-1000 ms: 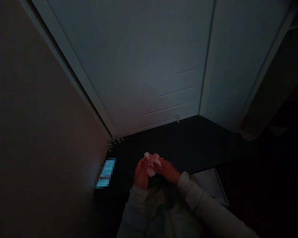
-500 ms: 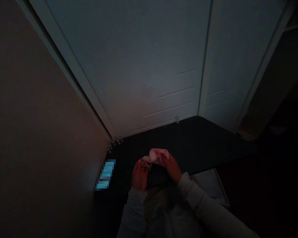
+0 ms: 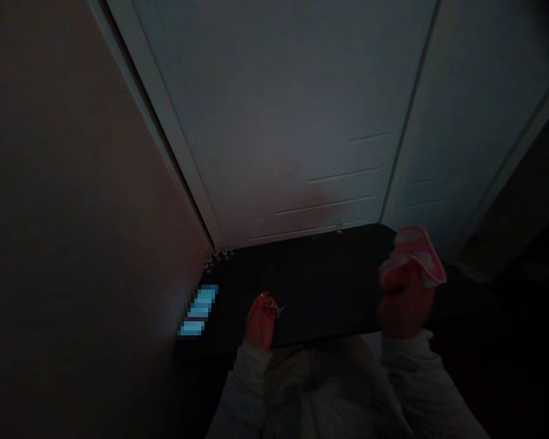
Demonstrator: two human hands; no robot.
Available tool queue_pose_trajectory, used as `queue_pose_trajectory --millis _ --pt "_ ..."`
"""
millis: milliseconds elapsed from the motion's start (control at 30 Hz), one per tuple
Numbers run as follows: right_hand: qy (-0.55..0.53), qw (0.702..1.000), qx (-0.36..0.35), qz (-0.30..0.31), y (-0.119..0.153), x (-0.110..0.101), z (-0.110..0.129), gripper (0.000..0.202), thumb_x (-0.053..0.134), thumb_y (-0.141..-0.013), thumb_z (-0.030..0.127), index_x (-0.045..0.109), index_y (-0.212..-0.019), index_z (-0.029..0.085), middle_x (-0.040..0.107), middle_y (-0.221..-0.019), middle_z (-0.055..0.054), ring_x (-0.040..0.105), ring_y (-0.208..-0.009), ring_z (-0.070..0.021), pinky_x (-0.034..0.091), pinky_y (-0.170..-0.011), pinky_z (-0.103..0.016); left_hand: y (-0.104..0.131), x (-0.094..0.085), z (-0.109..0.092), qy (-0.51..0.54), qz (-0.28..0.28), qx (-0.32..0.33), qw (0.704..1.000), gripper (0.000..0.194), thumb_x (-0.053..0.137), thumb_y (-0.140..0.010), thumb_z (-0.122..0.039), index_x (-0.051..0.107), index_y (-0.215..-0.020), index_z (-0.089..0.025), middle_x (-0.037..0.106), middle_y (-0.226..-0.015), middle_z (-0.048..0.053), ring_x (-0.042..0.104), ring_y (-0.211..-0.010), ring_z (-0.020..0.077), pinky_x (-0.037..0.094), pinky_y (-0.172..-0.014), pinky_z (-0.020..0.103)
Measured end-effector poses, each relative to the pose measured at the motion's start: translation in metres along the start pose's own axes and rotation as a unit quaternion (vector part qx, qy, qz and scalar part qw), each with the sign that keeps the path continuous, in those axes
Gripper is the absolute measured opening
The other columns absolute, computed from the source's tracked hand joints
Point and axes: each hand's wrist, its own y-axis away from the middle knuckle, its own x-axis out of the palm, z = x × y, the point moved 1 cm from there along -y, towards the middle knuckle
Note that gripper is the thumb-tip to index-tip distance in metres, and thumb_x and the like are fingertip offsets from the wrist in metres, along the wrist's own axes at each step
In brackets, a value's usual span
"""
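Observation:
My left hand is low over the dark tabletop, its fingers closed on a small shiny object with thin prongs sticking out; the dim light hides its kind. Off to the right, my right hand grips a pink and white cloth, which bunches above the fingers. The cloth is apart from the small shiny object, and a wide stretch of tabletop lies between my two hands.
Several small shiny pieces stand in the back left corner, and another small piece is by the white panel. A bright blue pixelated patch glows by the left wall.
My right hand has carried the cloth away from my left hand, to the right and up. My left hand stays almost in place with the small shiny object. The view has tilted slightly.

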Motion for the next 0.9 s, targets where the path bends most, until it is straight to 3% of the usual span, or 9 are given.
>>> queue_pose_trajectory --millis 67,100,133,200,267,367,667,800,900 --pt "-0.022 0.999 -0.005 -0.045 0.007 0.011 0.002 0.038 0.039 -0.076 0.034 0.04 -0.111 0.02 0.047 -0.11 -0.004 0.045 -0.101 -0.019 0.04 -0.077 -0.031 0.001 0.0 -0.001 0.002 -0.003 0.0 1.0 0.018 0.061 -0.065 -0.027 0.059 -0.077 -0.014 0.058 -0.068 0.002 0.055 -0.066 0.0111 0.043 -0.067 0.027" --pt "-0.02 1.0 0.01 -0.007 0.013 0.019 -0.001 0.036 0.041 -0.075 0.035 0.045 -0.106 0.017 0.052 -0.105 -0.005 0.048 -0.096 -0.0195 0.042 -0.074 -0.031 0.001 0.0 -0.001 0.002 -0.002 0.002 1.0 0.018 0.061 -0.065 -0.026 0.059 -0.077 -0.014 0.058 -0.068 0.001 0.055 -0.066 0.0108 0.043 -0.067 0.026" --pt "-0.003 0.994 0.032 0.109 0.021 0.029 -0.005 0.037 0.044 -0.073 0.036 0.049 -0.104 0.016 0.055 -0.101 -0.006 0.051 -0.092 -0.0198 0.042 -0.073 -0.032 0.001 0.0 -0.001 0.003 -0.001 0.007 1.0 0.018 0.061 -0.065 -0.026 0.059 -0.077 -0.014 0.058 -0.069 0.001 0.055 -0.067 0.0106 0.042 -0.066 0.025" --pt "0.044 0.94 0.052 0.334 0.041 0.046 -0.018 0.038 0.049 -0.07 0.037 0.052 -0.102 0.016 0.058 -0.097 -0.007 0.053 -0.088 -0.0203 0.042 -0.075 -0.035 0.002 0.0 -0.001 0.002 -0.001 0.016 1.0 0.018 0.062 -0.064 -0.026 0.059 -0.077 -0.014 0.058 -0.071 0.002 0.054 -0.067 0.0102 0.042 -0.066 0.024" --pt "0.09 0.893 0.019 0.441 0.062 0.055 -0.032 0.039 0.052 -0.068 0.037 0.053 -0.102 0.018 0.056 -0.104 -0.008 0.05 -0.096 -0.0215 0.038 -0.084 -0.039 0.003 0.0 -0.001 -0.004 -0.004 0.021 1.0 0.02 0.063 -0.062 -0.026 0.059 -0.077 -0.014 0.058 -0.071 0.002 0.054 -0.068 0.0106 0.042 -0.066 0.024" --pt "0.127 0.875 -0.015 0.467 0.085 0.057 -0.04 0.032 0.046 -0.073 0.035 0.055 -0.099 0.019 0.053 -0.109 -0.008 0.045 -0.103 -0.0201 0.032 -0.091 -0.038 0.006 0.004 -0.001 -0.037 0.009 0.036 0.999 0.022 0.063 -0.062 -0.027 0.058 -0.079 -0.014 0.058 -0.072 0.002 0.054 -0.067 0.0116 0.041 -0.067 0.027" --pt "0.15 0.823 -0.089 0.541 0.105 0.055 -0.017 0.022 0.05 -0.072 0.036 0.059 -0.088 0.023 0.06 -0.087 -0.003 0.051 -0.088 -0.0191 0.029 -0.09 -0.038 0.01 0.008 0.0 -0.201 0.031 0.073 0.976 0.023 0.066 -0.055 -0.019 0.057 -0.076 -0.014 0.058 -0.072 0.002 0.053 -0.067 0.0124 0.039 -0.065 0.025" --pt "0.201 0.821 -0.081 0.528 0.115 0.057 -0.023 0.021 0.05 -0.072 0.036 0.059 -0.08 0.019 0.06 -0.077 -0.003 0.052 -0.075 -0.0177 0.038 -0.072 -0.032 0.011 0.007 0.001 -0.245 0.084 0.057 0.964 0.027 0.066 -0.054 -0.014 0.059 -0.08 -0.015 0.059 -0.076 0.003 0.053 -0.071 0.0148 0.04 -0.065 0.026" --pt "0.23 0.815 -0.068 0.527 0.117 0.053 -0.025 0.021 0.049 -0.071 0.035 0.059 -0.072 0.017 0.059 -0.069 -0.003 0.052 -0.067 -0.0162 0.038 -0.063 -0.028 0.012 0.009 0.001 -0.273 0.114 0.058 0.954 0.029 0.066 -0.052 -0.013 0.06 -0.081 -0.015 0.058 -0.087 0.006 0.053 -0.079 0.0171 0.041 -0.07 0.027"
